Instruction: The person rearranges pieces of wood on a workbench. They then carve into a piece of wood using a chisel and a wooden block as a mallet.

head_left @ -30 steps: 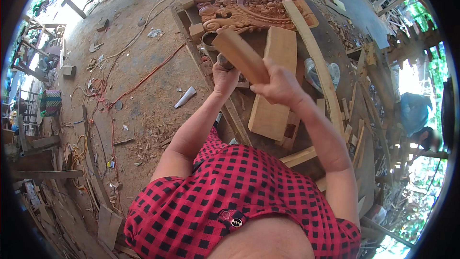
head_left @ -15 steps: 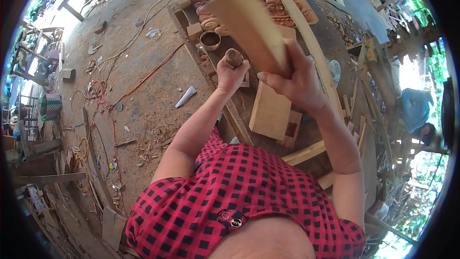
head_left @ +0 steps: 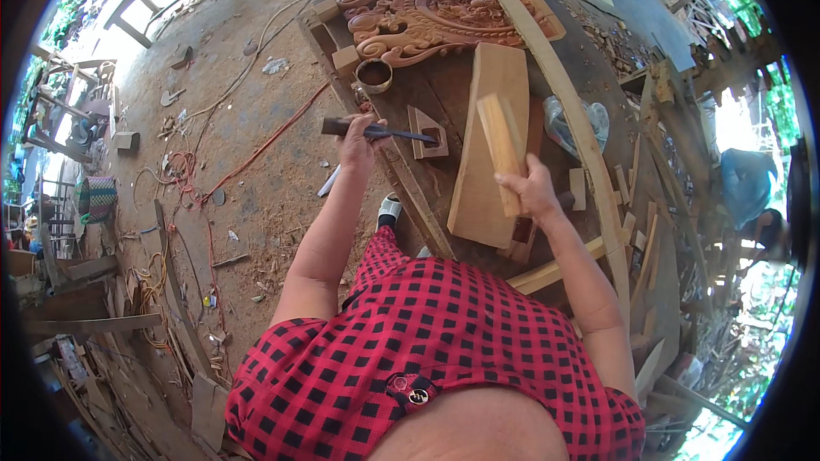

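My left hand (head_left: pixel 357 150) is closed around a chisel (head_left: pixel 395 132) with a dark handle. Its blade lies almost level and points right, over a small slotted wooden piece (head_left: pixel 418 124) on the workbench. Whether the tip touches that piece I cannot tell. In my right hand (head_left: pixel 540 191) is a pale wooden mallet (head_left: pixel 500 141), gripped by its lower end and tilted above a broad, thick board (head_left: pixel 476 179). Part of the board is hidden by the mallet.
A carved reddish wooden panel (head_left: pixel 393 26) lies at the bench's far end, near a round bowl (head_left: pixel 374 75). A long curved timber (head_left: pixel 564 111) runs along the right, beside a clear plastic bag (head_left: pixel 589 124). Red cord (head_left: pixel 265 138) crosses the littered floor.
The mallet has dropped from high in front and moved away from the chisel, baring the board and panel. My left hand has shifted left, tipping the chisel from upright to nearly level.
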